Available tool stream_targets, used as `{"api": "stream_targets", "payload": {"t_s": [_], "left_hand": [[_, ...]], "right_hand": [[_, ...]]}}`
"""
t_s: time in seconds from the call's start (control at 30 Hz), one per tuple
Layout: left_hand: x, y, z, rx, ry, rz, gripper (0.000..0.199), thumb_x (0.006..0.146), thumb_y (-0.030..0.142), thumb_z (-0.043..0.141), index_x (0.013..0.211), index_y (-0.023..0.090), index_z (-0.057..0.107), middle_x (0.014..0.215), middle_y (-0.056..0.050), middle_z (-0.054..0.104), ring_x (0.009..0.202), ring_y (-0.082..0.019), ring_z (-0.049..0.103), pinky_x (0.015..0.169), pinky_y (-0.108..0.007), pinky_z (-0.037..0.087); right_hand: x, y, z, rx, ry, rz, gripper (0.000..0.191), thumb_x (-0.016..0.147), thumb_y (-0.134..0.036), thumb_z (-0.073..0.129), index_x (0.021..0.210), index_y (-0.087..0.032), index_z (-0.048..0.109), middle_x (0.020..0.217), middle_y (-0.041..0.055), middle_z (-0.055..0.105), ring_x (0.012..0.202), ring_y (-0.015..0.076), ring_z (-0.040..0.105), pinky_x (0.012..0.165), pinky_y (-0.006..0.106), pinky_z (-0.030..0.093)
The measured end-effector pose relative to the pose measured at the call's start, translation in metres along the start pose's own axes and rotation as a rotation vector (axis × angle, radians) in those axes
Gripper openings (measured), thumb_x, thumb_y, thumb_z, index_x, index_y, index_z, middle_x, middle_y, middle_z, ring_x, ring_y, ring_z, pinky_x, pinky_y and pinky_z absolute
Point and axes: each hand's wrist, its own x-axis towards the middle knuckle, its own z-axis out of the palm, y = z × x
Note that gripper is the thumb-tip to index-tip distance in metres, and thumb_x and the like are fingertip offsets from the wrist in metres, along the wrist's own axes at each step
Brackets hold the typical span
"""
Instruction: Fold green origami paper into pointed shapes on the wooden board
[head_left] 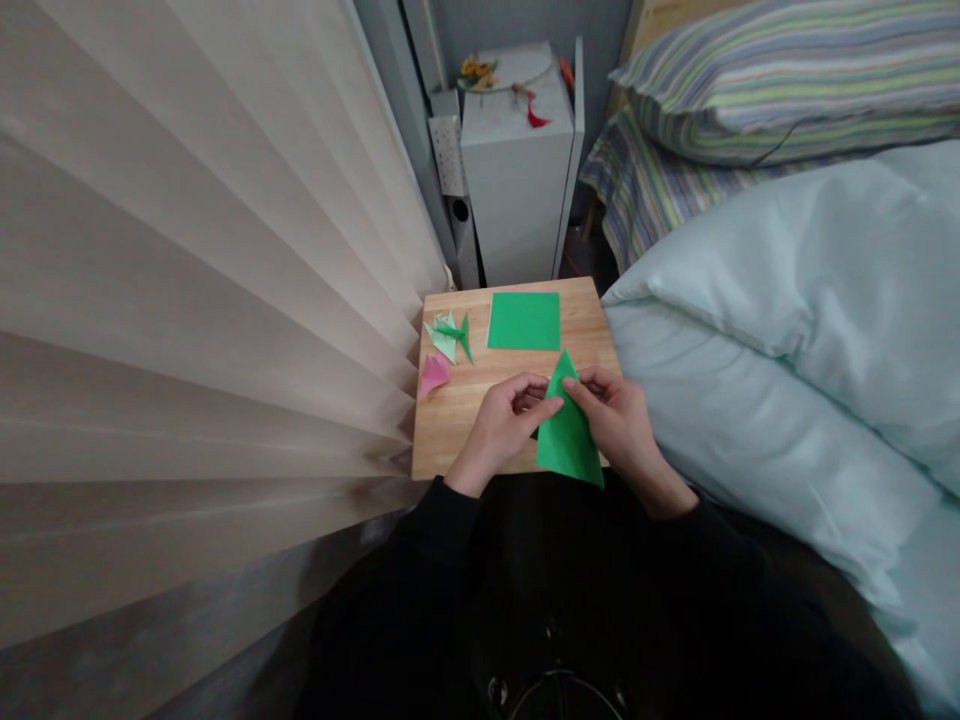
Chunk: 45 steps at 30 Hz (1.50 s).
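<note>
A folded sheet of green paper [568, 440], roughly triangular with its point upward, is held above the front right part of a small wooden table [469, 425]. My left hand [516, 415] pinches its left edge between thumb and fingers. On the other side, my right hand [613, 412] grips it with the thumb pressed on the front face near the top. Behind the hands lies a flat stack of green paper [523, 321]. Folded paper pieces rest at the table's left: a light green one [442, 341], a dark green one [463, 336] and a pink one [433, 375].
A pleated curtain [225, 250] hangs close along the left side of the table. To the right is a bed with a pale blue quilt [750, 330] and a striped pillow [795, 85]. Beyond the table stands a white cabinet [517, 200] with small ornaments on top.
</note>
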Motion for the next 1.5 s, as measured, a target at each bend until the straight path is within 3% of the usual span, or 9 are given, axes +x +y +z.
{"api": "stream_targets", "payload": {"t_s": [0.07, 0.1, 0.3, 0.53, 0.7, 0.8, 0.93, 1.07, 1.5], "left_hand": [[-0.002, -0.002, 0.002, 0.017, -0.058, 0.014, 0.024, 0.078, 0.028, 0.08, 0.097, 0.016, 0.072, 0.082, -0.002, 0.071, 0.073, -0.014, 0.064, 0.069, -0.026, 0.049], [-0.002, -0.002, 0.002, 0.039, -0.032, 0.041, 0.021, 0.079, 0.025, 0.078, 0.098, 0.017, 0.072, 0.083, -0.003, 0.072, 0.075, -0.014, 0.065, 0.07, -0.026, 0.05], [-0.002, 0.012, -0.008, 0.256, 0.335, 0.272, 0.012, 0.082, 0.025, 0.077, 0.093, 0.02, 0.076, 0.09, -0.004, 0.078, 0.084, -0.018, 0.071, 0.077, -0.03, 0.055], [-0.005, 0.018, -0.008, 0.289, 0.332, 0.392, 0.012, 0.084, 0.022, 0.077, 0.096, 0.02, 0.08, 0.099, -0.006, 0.082, 0.092, -0.021, 0.076, 0.086, -0.034, 0.06], [-0.005, 0.016, -0.007, 0.279, 0.318, 0.381, 0.011, 0.082, 0.023, 0.079, 0.092, 0.021, 0.08, 0.093, -0.005, 0.081, 0.087, -0.019, 0.075, 0.083, -0.033, 0.06], [-0.005, 0.015, -0.006, 0.255, 0.331, 0.326, 0.017, 0.079, 0.027, 0.082, 0.095, 0.021, 0.079, 0.092, -0.004, 0.08, 0.078, -0.016, 0.071, 0.07, -0.028, 0.057], [-0.004, 0.012, -0.004, 0.135, 0.34, 0.248, 0.022, 0.077, 0.03, 0.083, 0.096, 0.02, 0.077, 0.081, -0.002, 0.075, 0.064, -0.012, 0.063, 0.056, -0.022, 0.048], [-0.002, 0.009, -0.004, 0.06, 0.338, 0.248, 0.02, 0.077, 0.029, 0.083, 0.093, 0.02, 0.076, 0.067, 0.002, 0.069, 0.059, -0.011, 0.061, 0.056, -0.022, 0.049], [-0.001, 0.006, -0.008, 0.081, 0.358, 0.197, 0.023, 0.079, 0.03, 0.08, 0.099, 0.02, 0.082, 0.089, -0.005, 0.081, 0.075, -0.017, 0.072, 0.072, -0.03, 0.061]], "right_hand": [[0.004, 0.0, -0.003, 0.055, 0.129, -0.016, 0.035, 0.074, -0.054, 0.082, 0.076, -0.022, 0.068, 0.07, 0.0004, 0.069, 0.061, 0.0149, 0.06, 0.058, 0.028, 0.047], [0.005, 0.0, -0.005, 0.086, 0.168, -0.022, 0.036, 0.072, -0.054, 0.083, 0.076, -0.022, 0.067, 0.07, 0.0001, 0.069, 0.061, 0.0148, 0.06, 0.059, 0.028, 0.048], [0.004, -0.002, -0.004, 0.116, 0.178, -0.108, 0.036, 0.073, -0.053, 0.085, 0.076, -0.023, 0.066, 0.069, -0.0012, 0.066, 0.064, 0.0147, 0.06, 0.065, 0.03, 0.051], [0.004, -0.002, -0.005, 0.17, 0.2, -0.111, 0.034, 0.07, -0.05, 0.09, 0.075, -0.023, 0.069, 0.071, -0.0016, 0.069, 0.064, 0.0142, 0.06, 0.064, 0.03, 0.053], [0.0, -0.004, 0.001, 0.336, 0.067, 0.059, 0.036, 0.062, -0.044, 0.095, 0.087, -0.026, 0.076, 0.092, 0.0005, 0.08, 0.085, 0.0215, 0.073, 0.086, 0.04, 0.061], [-0.003, -0.002, 0.005, 0.372, 0.027, 0.115, 0.033, 0.061, -0.039, 0.095, 0.088, -0.027, 0.078, 0.098, 0.0008, 0.082, 0.094, 0.0253, 0.075, 0.094, 0.044, 0.059], [-0.001, 0.002, 0.004, 0.376, 0.124, 0.097, 0.03, 0.061, -0.035, 0.095, 0.083, -0.024, 0.079, 0.092, 0.002, 0.082, 0.09, 0.0252, 0.076, 0.095, 0.045, 0.06], [0.002, 0.003, 0.001, 0.396, 0.167, 0.099, 0.033, 0.058, -0.035, 0.097, 0.081, -0.021, 0.078, 0.09, 0.0033, 0.082, 0.086, 0.0242, 0.076, 0.093, 0.046, 0.06], [0.0, -0.003, 0.001, 0.388, 0.132, 0.218, 0.038, 0.057, -0.037, 0.096, 0.086, -0.022, 0.077, 0.094, 0.0039, 0.082, 0.088, 0.0245, 0.076, 0.083, 0.042, 0.064]]}}
